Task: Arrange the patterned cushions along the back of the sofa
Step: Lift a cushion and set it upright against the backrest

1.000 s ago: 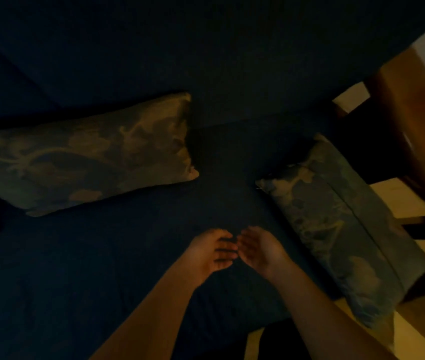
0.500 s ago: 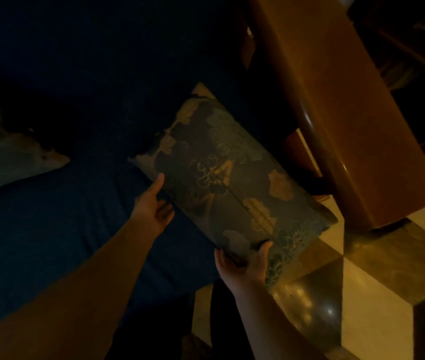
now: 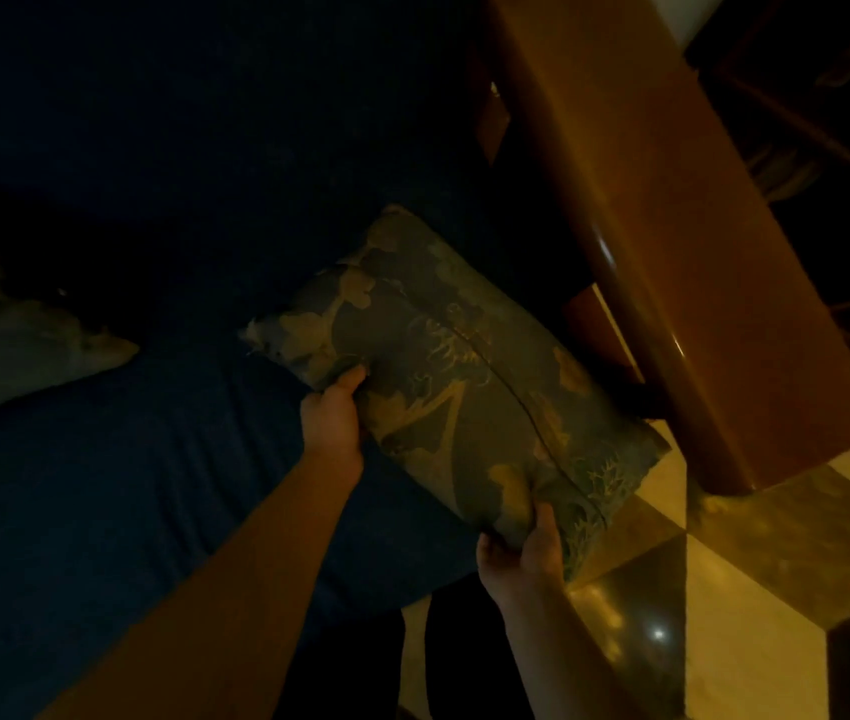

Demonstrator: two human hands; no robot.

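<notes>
Left hand (image 3: 331, 418) clamped on the long near edge of the patterned cushion (image 3: 464, 392), thumb pressed onto its top face, fingers hidden beneath. Right hand (image 3: 521, 550) gripping the cushion's lower right corner, thumb on the fabric beside the seam, fingers tucked under and out of sight. Both forearms bare, reaching up from the bottom of the view.

Cushion itself rectangular, olive-grey with paler gold leaf and branch motifs, crossed lengthwise by a dark seam line. Lying tilted on a diagonal, upper end toward the sofa's back, lower right end jutting past the seat edge over the floor. Whether lifted clear of the seat or resting on it: cannot tell in the dim light.

Underneath and to the left, dark blue sofa (image 3: 126, 485), seat and backrest nearly the same shade, the join between them hard to make out. At the far left, second cushion (image 3: 12, 345) of like pattern, lying on the seat against the backrest, only its right end in view, well apart from the held one.

Just beside the held cushion on the right, polished wooden armrest (image 3: 672, 252), broad, glossy, slanting down to the floor. Below that, shiny tiled floor (image 3: 724, 615) in pale and dark squares, with one bright spot of reflected light.
</notes>
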